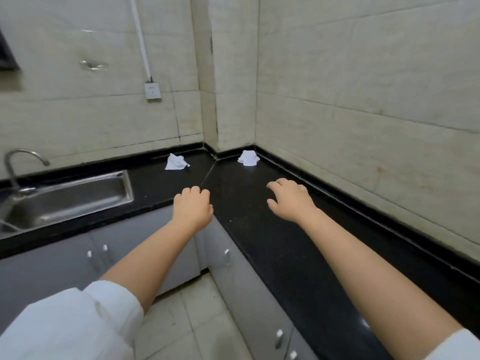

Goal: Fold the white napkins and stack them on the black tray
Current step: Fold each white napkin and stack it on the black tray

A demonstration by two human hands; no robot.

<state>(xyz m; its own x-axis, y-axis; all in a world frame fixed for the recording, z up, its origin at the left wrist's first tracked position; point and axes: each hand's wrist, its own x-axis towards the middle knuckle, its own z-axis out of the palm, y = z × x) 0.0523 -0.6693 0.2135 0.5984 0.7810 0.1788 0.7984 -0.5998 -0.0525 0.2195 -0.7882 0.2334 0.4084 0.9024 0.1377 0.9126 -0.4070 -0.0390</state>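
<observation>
Two crumpled white cloth napkins (176, 162) (248, 158) lie unfolded in the far corner of your black stone counter (259, 229), well ahead of both hands; your left hand (192, 209) and right hand (289, 200) hover loosely curled, holding nothing, each nearest its own-side napkin; no tray shows

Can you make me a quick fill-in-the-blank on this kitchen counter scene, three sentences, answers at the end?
1. The number of crumpled white napkins on the black counter is ____.
2. The left napkin and right napkin lie near the corner, and neither hand is ____ one.
3. The left hand hovers to the right of the steel ____.

Answers: two; touching; sink
</observation>
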